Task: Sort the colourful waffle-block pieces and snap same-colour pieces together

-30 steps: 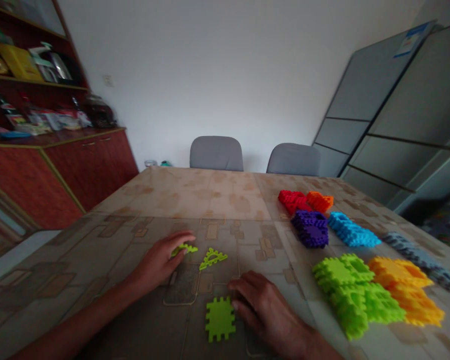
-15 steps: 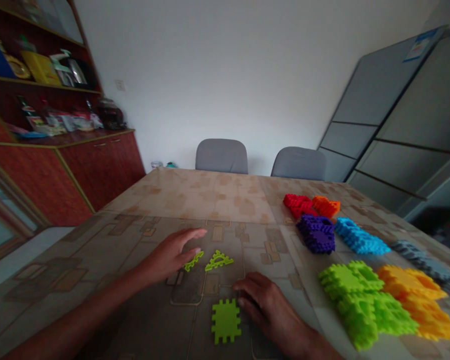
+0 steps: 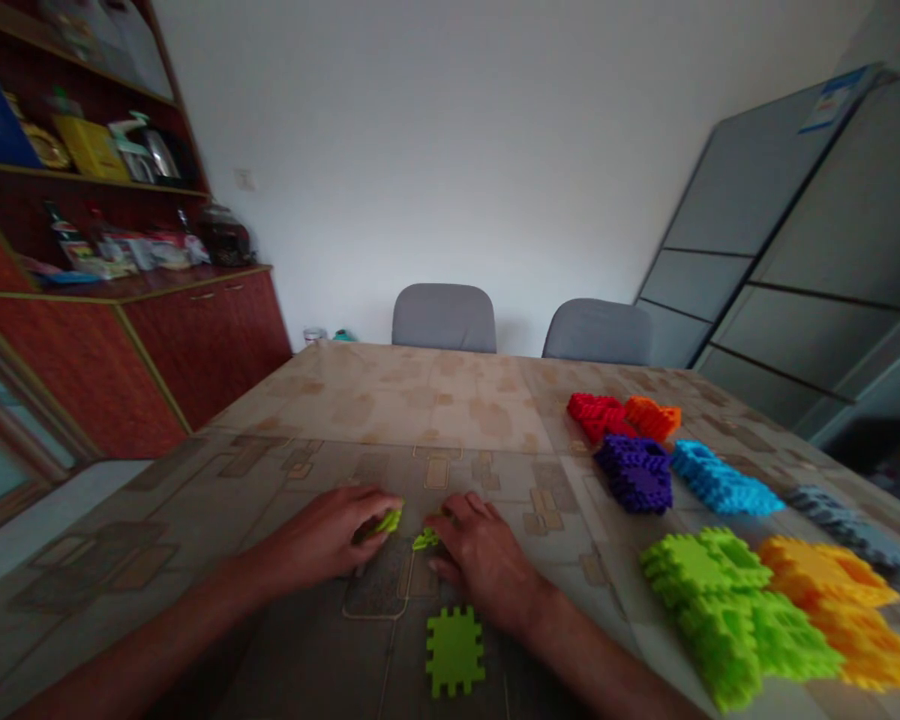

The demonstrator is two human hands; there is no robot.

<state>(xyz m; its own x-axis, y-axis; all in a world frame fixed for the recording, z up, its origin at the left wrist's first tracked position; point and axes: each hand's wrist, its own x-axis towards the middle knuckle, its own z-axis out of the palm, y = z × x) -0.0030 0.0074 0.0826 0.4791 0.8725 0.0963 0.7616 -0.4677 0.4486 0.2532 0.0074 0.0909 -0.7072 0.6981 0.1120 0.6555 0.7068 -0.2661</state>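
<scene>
Between thumb and fingers, my left hand grips a small yellow-green interlocking piece, partly hidden by the fingers. My right hand is closed over the triangular yellow-green piece, whose left corner shows past the fingertips. Both hands are close together over the middle of the table. Nearer to me, a square green interlocking tile with notched edges lies flat, just below the right hand.
To the right are piles of interlocking tiles: green, yellow-orange, purple, blue, red, orange and grey. Two grey chairs stand at the table's far edge. A patterned cloth covers the table.
My left hand has closed on the small piece beneath it. My right hand has moved forward and left from beside the square tile onto the triangular piece.
</scene>
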